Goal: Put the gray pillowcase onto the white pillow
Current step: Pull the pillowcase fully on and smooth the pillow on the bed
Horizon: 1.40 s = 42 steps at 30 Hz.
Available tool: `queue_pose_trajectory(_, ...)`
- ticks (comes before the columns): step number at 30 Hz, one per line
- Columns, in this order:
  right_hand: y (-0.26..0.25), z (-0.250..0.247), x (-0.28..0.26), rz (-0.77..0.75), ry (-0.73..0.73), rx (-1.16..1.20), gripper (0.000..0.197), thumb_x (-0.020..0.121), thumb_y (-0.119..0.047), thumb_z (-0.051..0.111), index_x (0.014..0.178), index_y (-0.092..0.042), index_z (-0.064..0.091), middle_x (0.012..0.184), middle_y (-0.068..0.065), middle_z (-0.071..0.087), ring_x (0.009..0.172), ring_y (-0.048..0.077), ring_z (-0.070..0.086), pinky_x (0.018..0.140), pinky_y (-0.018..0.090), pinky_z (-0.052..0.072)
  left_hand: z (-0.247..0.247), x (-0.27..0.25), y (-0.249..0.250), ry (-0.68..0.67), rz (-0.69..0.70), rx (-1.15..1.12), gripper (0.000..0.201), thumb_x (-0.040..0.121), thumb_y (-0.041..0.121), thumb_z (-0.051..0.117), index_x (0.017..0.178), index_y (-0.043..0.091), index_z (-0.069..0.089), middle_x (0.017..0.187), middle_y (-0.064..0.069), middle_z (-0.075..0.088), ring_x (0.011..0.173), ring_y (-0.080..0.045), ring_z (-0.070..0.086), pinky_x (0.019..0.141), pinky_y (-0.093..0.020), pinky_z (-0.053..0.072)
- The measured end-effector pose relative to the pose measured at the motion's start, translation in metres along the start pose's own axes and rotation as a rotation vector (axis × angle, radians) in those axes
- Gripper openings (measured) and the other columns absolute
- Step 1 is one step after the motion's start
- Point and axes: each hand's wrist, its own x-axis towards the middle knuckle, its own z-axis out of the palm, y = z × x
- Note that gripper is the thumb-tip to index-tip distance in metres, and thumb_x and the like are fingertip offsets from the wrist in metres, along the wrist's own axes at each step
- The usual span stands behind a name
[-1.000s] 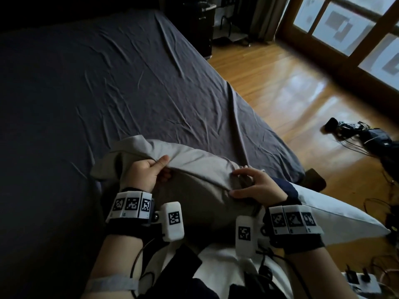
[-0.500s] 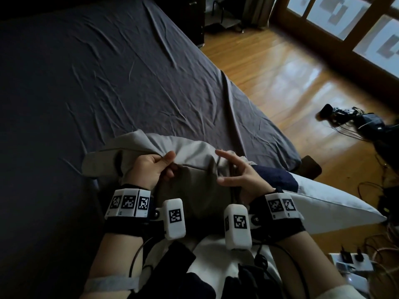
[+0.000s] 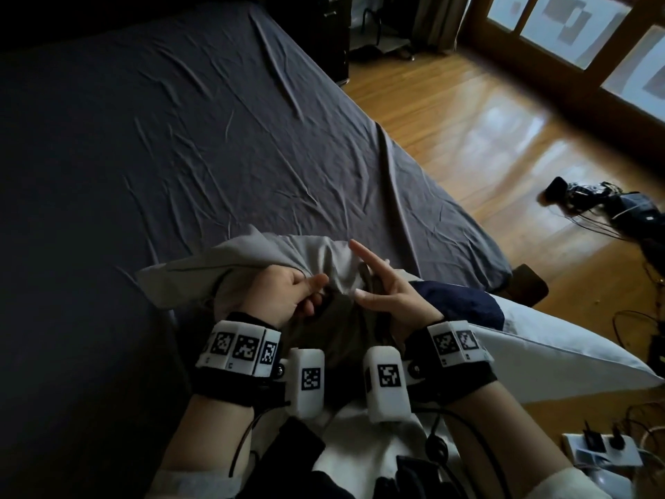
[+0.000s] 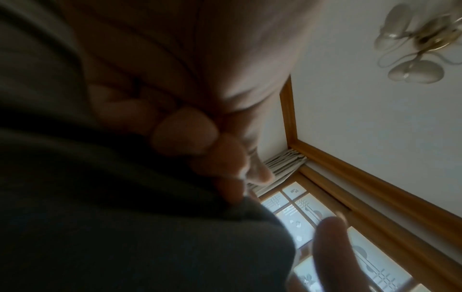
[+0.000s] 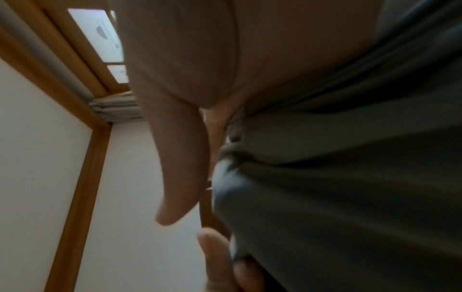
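The gray pillowcase (image 3: pixel 252 261) lies bunched on the bed edge in front of me. My left hand (image 3: pixel 313 293) grips its opening edge, thumb on top and fingers curled under the cloth (image 4: pixel 125 217). My right hand (image 3: pixel 363 271) is just to the right, index finger and thumb straight and spread; its lower fingers are hidden behind a fold of the pillowcase (image 5: pixel 337 187). The white pillow (image 3: pixel 561 354) lies under my right forearm, its corner sticking out to the right. A dark blue cloth (image 3: pixel 457 304) lies on the pillow.
The dark gray bed sheet (image 3: pixel 180 138) fills the left and centre. Wooden floor (image 3: pixel 467 120) runs along the right, with cables and devices (image 3: pixel 611 207) and a power strip (image 3: pixel 597 448). A dark cabinet (image 3: pixel 324 30) stands at the bed's far corner.
My right hand has let go of the pillowcase top, straightened its fingers and moved left toward the left hand. The left hand keeps its grip on the edge.
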Motion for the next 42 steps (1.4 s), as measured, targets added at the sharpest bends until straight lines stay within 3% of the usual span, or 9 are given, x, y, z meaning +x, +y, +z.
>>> queue_pose_trajectory(3,-0.003,0.009,0.012,-0.004,0.006,-0.084,0.072,0.071,0.012,0.068,0.129,-0.02,0.038,0.121,-0.015,0.045,0.106,-0.01,0.048,0.086,0.002,0.04,0.01,-0.003,0.0,-0.1,-0.005,-0.049,0.039,0.09,0.021,0.053,0.053,0.008,0.054,0.03,0.004,0.045,0.028,-0.001,0.037,0.038,-0.01,0.031)
queue_pose_trajectory(10,0.009,0.012,0.026,0.071,0.006,-0.057,0.086,0.077,0.021,0.053,0.134,-0.035,0.023,0.144,-0.009,0.029,0.137,0.004,0.024,0.112,0.026,0.027,-0.001,-0.001,-0.011,-0.076,-0.105,-0.133,0.046,0.093,0.029,0.046,0.054,0.007,0.057,0.035,0.002,0.051,0.032,-0.004,0.044,0.046,-0.017,0.039)
queue_pose_trajectory(14,0.01,0.015,0.023,0.085,0.022,-0.033,0.085,0.075,0.025,0.047,0.132,-0.035,0.028,0.136,-0.017,0.031,0.128,-0.005,0.026,0.095,0.001,0.03,-0.039,-0.002,-0.016,0.3,-0.252,-0.335,0.058,0.09,0.045,0.046,0.053,0.002,0.059,0.036,-0.004,0.057,0.028,-0.01,0.05,0.034,-0.014,0.041)
queue_pose_trajectory(17,0.007,0.014,0.024,0.047,0.037,0.009,0.082,0.075,0.027,0.043,0.134,-0.029,0.032,0.122,-0.019,0.04,0.102,-0.021,0.044,0.079,-0.005,0.037,-0.064,-0.003,-0.019,0.503,-0.212,-0.339,0.032,0.087,0.02,0.059,0.061,0.002,0.059,0.041,-0.005,0.059,0.028,-0.005,0.051,0.032,-0.011,0.039)
queue_pose_trajectory(24,-0.008,-0.002,0.035,-0.02,0.182,0.106,0.069,0.061,0.013,0.047,0.113,-0.03,0.054,0.091,0.007,0.059,0.075,0.017,0.052,0.058,0.017,0.044,-0.046,0.008,-0.013,0.235,-0.124,-0.204,0.03,0.091,0.0,0.046,0.062,0.004,0.053,0.032,0.007,0.053,0.032,0.001,0.051,0.036,-0.008,0.039)
queue_pose_trajectory(28,-0.022,-0.015,0.024,-0.049,0.113,0.136,0.073,0.047,0.001,0.059,0.115,-0.025,0.057,0.111,0.011,0.057,0.099,0.018,0.054,0.073,0.018,0.049,-0.034,0.015,-0.01,0.124,-0.108,-0.242,0.029,0.091,0.001,0.046,0.066,0.006,0.059,0.041,0.004,0.06,0.038,-0.004,0.055,0.043,-0.015,0.045)
queue_pose_trajectory(33,-0.016,-0.011,0.012,-0.028,0.002,-0.059,0.093,0.055,0.008,0.064,0.137,-0.021,0.032,0.127,-0.02,0.041,0.105,-0.021,0.042,0.079,-0.003,0.037,-0.001,0.014,-0.003,-0.062,-0.094,-0.175,0.03,0.09,-0.004,0.044,0.064,0.007,0.055,0.037,0.005,0.057,0.034,0.0,0.053,0.039,-0.011,0.043)
queue_pose_trajectory(38,-0.003,-0.014,0.017,0.102,0.028,-0.051,0.095,0.072,0.027,0.048,0.146,-0.021,0.013,0.137,-0.019,0.022,0.122,-0.01,0.023,0.074,-0.007,0.033,0.006,0.012,-0.009,-0.047,-0.068,-0.194,0.034,0.09,-0.004,0.046,0.059,0.009,0.053,0.036,0.006,0.054,0.034,0.0,0.049,0.04,-0.012,0.04)
queue_pose_trajectory(42,0.012,0.008,0.029,0.217,-0.056,-0.037,0.101,0.076,0.024,0.044,0.147,-0.03,-0.005,0.152,-0.009,0.007,0.139,0.012,0.021,0.075,0.01,0.049,0.003,0.014,0.007,0.038,0.128,-0.168,0.039,0.088,0.007,0.055,0.05,0.012,0.05,0.038,0.007,0.049,0.041,0.001,0.043,0.048,-0.011,0.037)
